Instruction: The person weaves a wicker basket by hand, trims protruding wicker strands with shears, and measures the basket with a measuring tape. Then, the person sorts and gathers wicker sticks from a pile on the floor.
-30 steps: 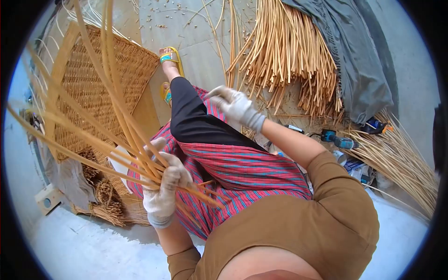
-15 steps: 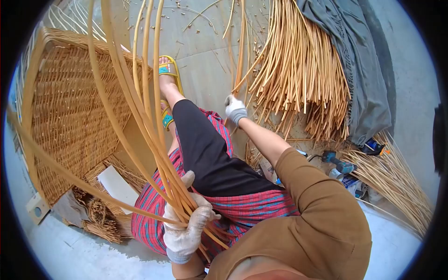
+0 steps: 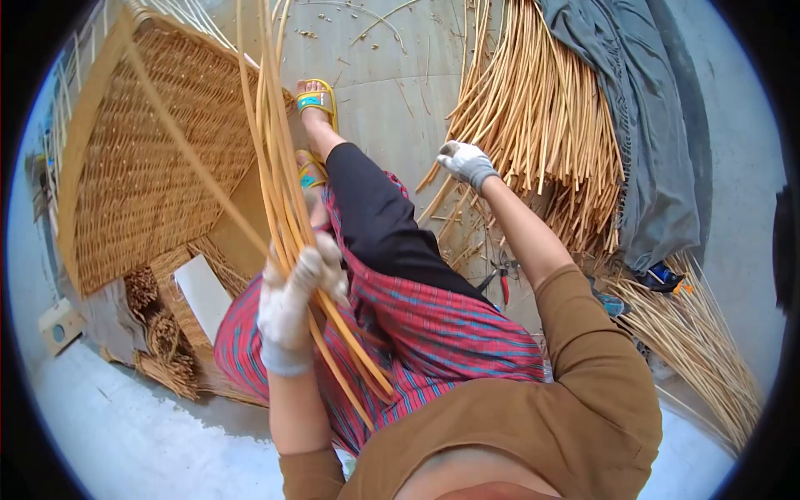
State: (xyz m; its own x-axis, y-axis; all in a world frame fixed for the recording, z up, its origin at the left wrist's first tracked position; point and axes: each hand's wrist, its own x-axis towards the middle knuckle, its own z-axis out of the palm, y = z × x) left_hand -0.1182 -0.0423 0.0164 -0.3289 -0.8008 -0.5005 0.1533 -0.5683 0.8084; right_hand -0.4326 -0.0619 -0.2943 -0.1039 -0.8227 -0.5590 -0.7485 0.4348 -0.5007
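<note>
My left hand, in a pale glove with a grey cuff, is wrapped round a bundle of long tan rods. Their long ends rise past the top of the view, and the short ends hang over the striped red cloth on my lap. My right hand, gloved too, is over the floor beside the lower left edge of a big pile of rods. Its fingers are curled; whether they hold anything is too small to tell. Loose rods lie just below it.
A woven panel leans at the left, with rod bundles and a white board below. Grey cloth covers the pile's right side. Red-handled pliers and more thin rods lie at the right.
My right hand has moved from the rods beside the pile to the right and slightly up. My left hand has moved up and left with its bundle, whose rods are now closer together.
</note>
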